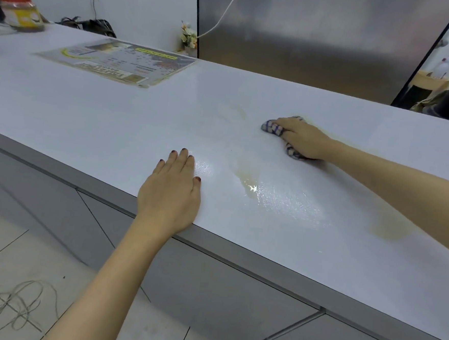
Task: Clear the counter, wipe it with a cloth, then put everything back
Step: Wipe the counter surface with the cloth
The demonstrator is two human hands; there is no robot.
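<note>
Our right grip (304, 139) is curled round the checked cloth (272, 128), pressed to the tabletop (115, 114) just beyond the yellowish spill (249, 182); our left grip (172, 192) lies spread flat beside that spill. We should draw the cloth through the spill in overlapping strokes, pressing evenly.

Steel panel (320, 38), white cable (227, 10) across it, small flower bunch (188, 36), tangled cord (14, 306) on floor tiles (0, 247)

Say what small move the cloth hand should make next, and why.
Probably pull the cloth toward the near edge, across the yellowish wet streak. The right hand grips the cloth just beyond it, and the left hand rests flat on the counter, beside that path.
</note>
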